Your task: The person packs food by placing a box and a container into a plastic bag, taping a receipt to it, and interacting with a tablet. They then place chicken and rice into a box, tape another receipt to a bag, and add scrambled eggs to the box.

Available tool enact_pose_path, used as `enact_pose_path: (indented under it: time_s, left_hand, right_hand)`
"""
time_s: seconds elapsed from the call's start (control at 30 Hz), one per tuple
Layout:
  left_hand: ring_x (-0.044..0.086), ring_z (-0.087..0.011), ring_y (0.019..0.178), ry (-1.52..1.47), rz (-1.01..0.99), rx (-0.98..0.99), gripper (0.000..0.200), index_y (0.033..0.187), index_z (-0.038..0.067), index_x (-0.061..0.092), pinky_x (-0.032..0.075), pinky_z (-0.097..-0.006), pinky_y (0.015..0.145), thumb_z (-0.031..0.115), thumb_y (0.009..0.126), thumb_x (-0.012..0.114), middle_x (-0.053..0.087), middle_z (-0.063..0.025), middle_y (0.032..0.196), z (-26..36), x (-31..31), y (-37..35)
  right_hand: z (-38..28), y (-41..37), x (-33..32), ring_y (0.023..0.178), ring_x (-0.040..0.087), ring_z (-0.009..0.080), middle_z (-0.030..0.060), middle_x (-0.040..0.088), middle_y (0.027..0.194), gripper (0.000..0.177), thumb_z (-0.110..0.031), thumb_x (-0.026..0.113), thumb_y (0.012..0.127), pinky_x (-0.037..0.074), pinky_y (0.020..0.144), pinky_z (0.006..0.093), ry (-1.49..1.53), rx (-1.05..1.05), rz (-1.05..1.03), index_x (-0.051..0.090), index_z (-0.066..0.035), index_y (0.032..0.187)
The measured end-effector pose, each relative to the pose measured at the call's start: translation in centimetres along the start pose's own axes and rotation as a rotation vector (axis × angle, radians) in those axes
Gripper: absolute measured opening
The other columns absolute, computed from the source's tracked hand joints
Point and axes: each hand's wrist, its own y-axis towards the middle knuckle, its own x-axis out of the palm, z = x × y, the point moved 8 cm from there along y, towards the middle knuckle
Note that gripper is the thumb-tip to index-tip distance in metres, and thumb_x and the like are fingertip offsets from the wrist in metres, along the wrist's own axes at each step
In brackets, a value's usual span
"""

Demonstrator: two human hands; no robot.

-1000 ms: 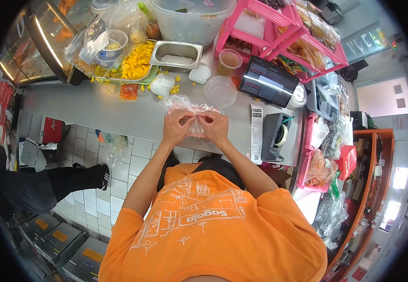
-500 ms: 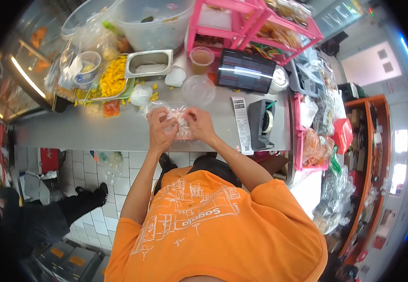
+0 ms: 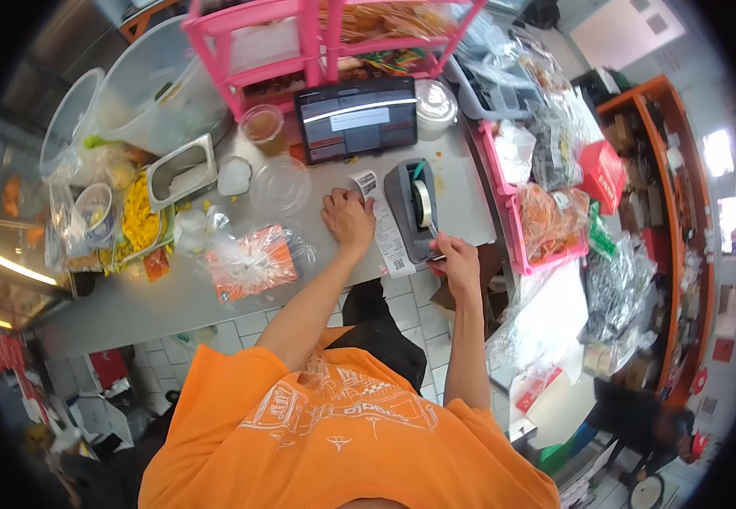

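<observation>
My left hand [image 3: 349, 219] rests on the metal counter with its fingers apart, its thumb side at the edge of a long printed receipt [image 3: 382, 225]. At the front end of a grey tape dispenser [image 3: 410, 204], my right hand [image 3: 457, 259] pinches the end of the tape; the strip itself is hard to make out. A roll of clear tape [image 3: 423, 204] sits in the dispenser. To the left of my left hand lies an orange-and-white packet in clear plastic wrap [image 3: 253, 265], with neither hand on it.
Behind the dispenser stand a tablet screen [image 3: 358, 119] and pink racks [image 3: 253, 51]. A round clear lid [image 3: 281, 185], a metal pan [image 3: 181, 172] and yellow chopped food [image 3: 141, 212] are at left. Pink baskets [image 3: 525, 229] with bagged goods stand at right.
Both hands have let go of the wrapped packet, which stays on the counter. My left hand has moved right beside the receipt, my right hand to the tape dispenser. The view has turned right.
</observation>
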Motion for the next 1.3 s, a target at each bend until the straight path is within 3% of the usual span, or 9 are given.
enact_pose_path:
  time_s: [0.07, 0.2, 0.3, 0.37, 0.43, 0.6, 0.83, 1.0, 1.3]
  left_hand:
    - [0.052, -0.032, 0.099, -0.079, 0.106, 0.05, 0.02, 0.091, 0.003, 0.063, 0.041, -0.0441, 0.083, 0.02, 0.084, 0.071, 0.059, -0.0126, 0.095, -0.4, 0.4, -0.2]
    - [0.057, -0.0259, 0.064, -0.442, 0.201, 0.032, 0.006, 0.094, 0.001, 0.055, 0.046, -0.0389, 0.062, 0.006, 0.094, 0.058, 0.063, -0.0103, 0.078, -1.9, -2.3, -1.7]
    - [0.059, -0.0146, 0.058, -1.044, 0.207, -0.042, 0.009, 0.095, 0.001, 0.055, 0.045, -0.0298, 0.056, 0.009, 0.097, 0.059, 0.072, -0.0092, 0.082, -1.0, -9.1, -1.1]
    - [0.06, -0.0107, 0.061, -1.14, -0.018, -0.059, 0.01, 0.097, 0.001, 0.055, 0.045, -0.0264, 0.057, 0.01, 0.097, 0.06, 0.073, -0.0103, 0.086, 0.7, -14.6, -0.8]
    - [0.062, -0.0068, 0.065, -1.223, -0.247, -0.097, 0.011, 0.1, 0.001, 0.056, 0.046, -0.0231, 0.058, 0.01, 0.097, 0.062, 0.075, -0.0113, 0.091, -0.2, -16.4, -2.3]
    - [0.069, -0.0121, 0.072, -0.785, -0.385, 0.141, 0.027, 0.115, 0.001, 0.056, 0.051, -0.0257, 0.065, 0.009, 0.092, 0.068, 0.074, -0.0121, 0.09, -3.1, -20.1, -5.2]
    - [0.068, -0.0098, 0.077, -0.782, -0.59, -0.112, 0.033, 0.117, 0.006, 0.06, 0.051, -0.0291, 0.065, 0.006, 0.086, 0.071, 0.071, -0.0087, 0.081, -14.8, -21.8, -8.2]
    - [0.062, -0.0215, 0.063, -0.296, -0.167, 0.537, 0.022, 0.101, 0.008, 0.069, 0.05, -0.0361, 0.062, 0.003, 0.08, 0.066, 0.069, -0.0056, 0.082, -19.9, -22.9, -2.8]
    - [0.055, -0.0326, 0.099, -0.017, 0.027, 0.829, 0.038, 0.117, 0.022, 0.07, 0.045, -0.0444, 0.088, 0.012, 0.081, 0.068, 0.061, -0.0109, 0.099, -18.0, -23.0, -4.8]
  right_hand:
    - [2.2, 0.1, 0.0, 0.08, 0.057, 0.0133, -0.0011, 0.056, 0.09, 0.03, -0.026, 0.064, 0.098, 0.051, 0.075, 0.0274, 0.29, -0.14, 0.007, 0.07, 0.001, 0.086]
    - [2.3, -2.7, -1.2, 0.084, 0.057, 0.0295, 0.0141, 0.056, 0.09, 0.017, -0.015, 0.073, 0.081, 0.047, 0.079, 0.0343, -0.39, -0.57, 0.399, 0.072, 0.002, 0.082]
    - [4.6, -2.6, -1.5, 0.085, 0.06, 0.0308, 0.0167, 0.059, 0.088, 0.015, -0.013, 0.073, 0.081, 0.048, 0.078, 0.036, -0.785, -0.438, 0.189, 0.074, 0.0, 0.088]
    - [0.8, -4.6, -0.2, 0.098, 0.064, 0.0293, 0.0177, 0.067, 0.098, 0.02, -0.015, 0.072, 0.086, 0.05, 0.087, 0.0391, -0.62, -0.123, 0.08, 0.074, 0.0, 0.1]
    - [-2.2, -6.7, 3.5, 0.11, 0.063, 0.0274, 0.0165, 0.068, 0.116, 0.028, -0.016, 0.066, 0.094, 0.049, 0.098, 0.0406, 0.412, -0.165, -0.13, 0.068, 0.005, 0.113]
    - [-10.1, -10.2, 16.3, 0.108, 0.063, 0.0207, 0.014, 0.066, 0.122, 0.034, -0.012, 0.063, 0.097, 0.049, 0.1, 0.0337, 0.872, -0.115, -0.519, 0.06, 0.011, 0.122]
    - [0.1, -6.2, 24.2, 0.085, 0.065, 0.0145, 0.0058, 0.07, 0.099, 0.028, -0.016, 0.07, 0.092, 0.053, 0.078, 0.028, 0.677, 0.03, -0.058, 0.068, 0.003, 0.113]
    - [1.6, -6.1, 24.0, 0.084, 0.067, 0.0151, 0.0081, 0.074, 0.092, 0.031, -0.023, 0.077, 0.082, 0.052, 0.076, 0.0306, 0.278, -0.01, 0.128, 0.076, 0.001, 0.102]
    - [-0.7, -4.1, 22.8, 0.082, 0.068, 0.0179, 0.0079, 0.071, 0.088, 0.045, -0.024, 0.083, 0.075, 0.053, 0.071, 0.0326, -0.604, -0.279, 0.094, 0.06, -0.008, 0.112]
